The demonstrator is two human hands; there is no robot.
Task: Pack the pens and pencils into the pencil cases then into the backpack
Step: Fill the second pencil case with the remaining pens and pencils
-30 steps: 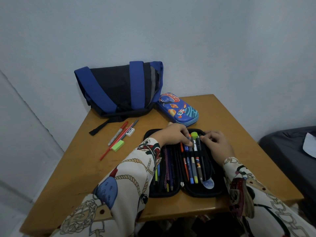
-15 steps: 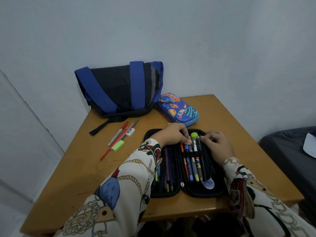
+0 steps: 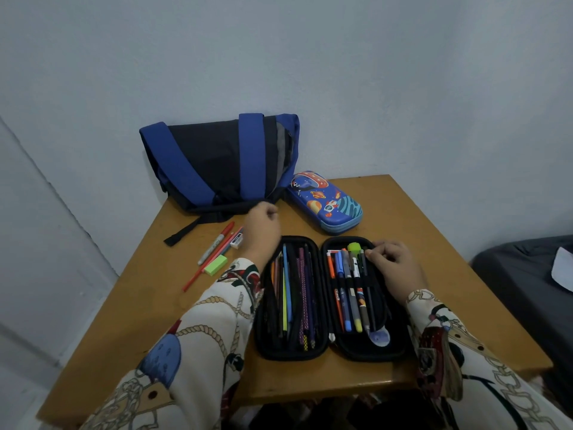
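An open black pencil case (image 3: 328,352) lies near the table's front edge, both halves full of pens and pencils under elastic bands. My right hand (image 3: 392,263) rests on its right half, fingertips touching the tops of the pens (image 3: 350,283) there. My left hand (image 3: 262,226) hovers above the table beyond the case's top-left corner, fingers loosely curled and holding nothing. Left of it lie several loose pens (image 3: 217,243), a white eraser (image 3: 237,242) and a green eraser (image 3: 215,265). The blue and black backpack (image 3: 217,159) stands against the wall.
A shut blue space-print pencil case (image 3: 325,201) lies right of the backpack. The backpack's strap (image 3: 183,232) trails onto the wooden table (image 3: 130,305). A dark bed or sofa (image 3: 527,290) with a white paper stands at the right.
My left hand has lifted off the pens in the case's right half and moved up and left, toward the loose pens. My right hand has stayed on the case.
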